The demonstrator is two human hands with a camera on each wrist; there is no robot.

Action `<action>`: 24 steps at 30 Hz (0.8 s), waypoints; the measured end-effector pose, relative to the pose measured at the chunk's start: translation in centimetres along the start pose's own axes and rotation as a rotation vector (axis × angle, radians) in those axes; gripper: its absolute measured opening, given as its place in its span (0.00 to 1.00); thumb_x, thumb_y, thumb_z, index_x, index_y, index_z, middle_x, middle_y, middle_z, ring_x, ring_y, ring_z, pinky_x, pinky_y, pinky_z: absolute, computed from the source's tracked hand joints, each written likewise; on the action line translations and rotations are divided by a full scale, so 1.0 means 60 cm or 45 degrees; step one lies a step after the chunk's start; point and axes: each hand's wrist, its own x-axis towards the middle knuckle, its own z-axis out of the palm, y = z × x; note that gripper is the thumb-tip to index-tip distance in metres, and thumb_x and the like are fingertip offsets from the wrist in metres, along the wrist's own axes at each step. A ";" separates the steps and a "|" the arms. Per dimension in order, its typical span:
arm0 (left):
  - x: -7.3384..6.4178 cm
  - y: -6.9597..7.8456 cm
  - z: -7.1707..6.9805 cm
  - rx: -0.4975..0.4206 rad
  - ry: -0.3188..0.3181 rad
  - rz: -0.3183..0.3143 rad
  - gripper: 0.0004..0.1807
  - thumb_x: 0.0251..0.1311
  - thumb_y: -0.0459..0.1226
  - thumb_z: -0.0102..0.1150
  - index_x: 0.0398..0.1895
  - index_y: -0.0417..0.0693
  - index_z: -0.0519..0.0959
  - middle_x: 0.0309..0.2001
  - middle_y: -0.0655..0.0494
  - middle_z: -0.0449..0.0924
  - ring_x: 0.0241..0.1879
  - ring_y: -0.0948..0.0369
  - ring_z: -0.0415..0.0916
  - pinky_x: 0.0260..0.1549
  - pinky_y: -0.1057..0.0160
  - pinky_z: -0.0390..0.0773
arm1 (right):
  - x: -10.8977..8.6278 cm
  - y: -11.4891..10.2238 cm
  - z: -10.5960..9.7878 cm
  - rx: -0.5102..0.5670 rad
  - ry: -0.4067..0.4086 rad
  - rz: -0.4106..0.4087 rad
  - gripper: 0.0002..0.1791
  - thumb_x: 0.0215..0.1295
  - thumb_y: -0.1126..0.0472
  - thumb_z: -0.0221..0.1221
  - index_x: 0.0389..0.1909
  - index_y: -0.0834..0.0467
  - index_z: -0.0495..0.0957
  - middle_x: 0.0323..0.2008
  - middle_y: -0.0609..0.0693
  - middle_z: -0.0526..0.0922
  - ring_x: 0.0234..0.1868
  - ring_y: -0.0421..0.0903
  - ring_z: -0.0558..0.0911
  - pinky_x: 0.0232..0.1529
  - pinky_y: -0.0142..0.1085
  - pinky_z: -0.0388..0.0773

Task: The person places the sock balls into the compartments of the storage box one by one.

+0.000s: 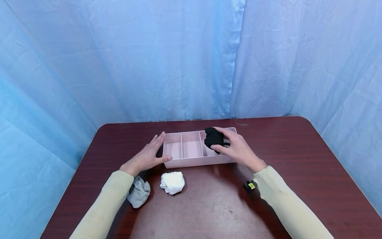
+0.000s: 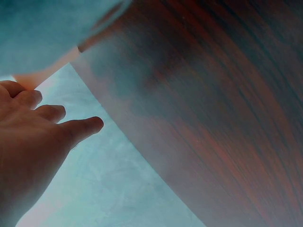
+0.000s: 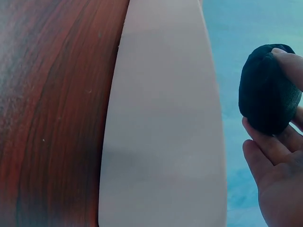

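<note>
A pale pink divided box [image 1: 191, 162] stands on the table, its left compartments bare inside. My right hand [image 1: 240, 151] grips a rolled-up black sock bundle [image 1: 213, 138] between thumb and fingers, over the right part of the box. In the right wrist view, the thumb and fingers hold the black bundle [image 3: 265, 92] beyond the box's pale side wall [image 3: 163, 118]. My left hand [image 1: 146, 157] rests at the box's left end, fingers extended and thumb at the front rim. Nearer me lies a white rolled bundle [image 1: 172, 183]. A grey one [image 1: 139, 192] sits partly behind the left sleeve.
The dark red-brown wooden table [image 1: 209, 212] has its far edge just behind the box. Light blue curtains [image 1: 167, 66] hang around its back and sides. A small black device with a yellow label [image 1: 251, 185] is at the right wrist.
</note>
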 end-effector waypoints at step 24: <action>0.000 -0.003 0.001 -0.007 -0.007 0.002 0.56 0.67 0.62 0.61 0.85 0.47 0.43 0.85 0.50 0.38 0.82 0.43 0.35 0.74 0.33 0.47 | 0.034 0.038 0.031 -0.358 -0.145 -0.113 0.32 0.62 0.55 0.73 0.66 0.60 0.78 0.58 0.57 0.84 0.54 0.52 0.81 0.55 0.49 0.77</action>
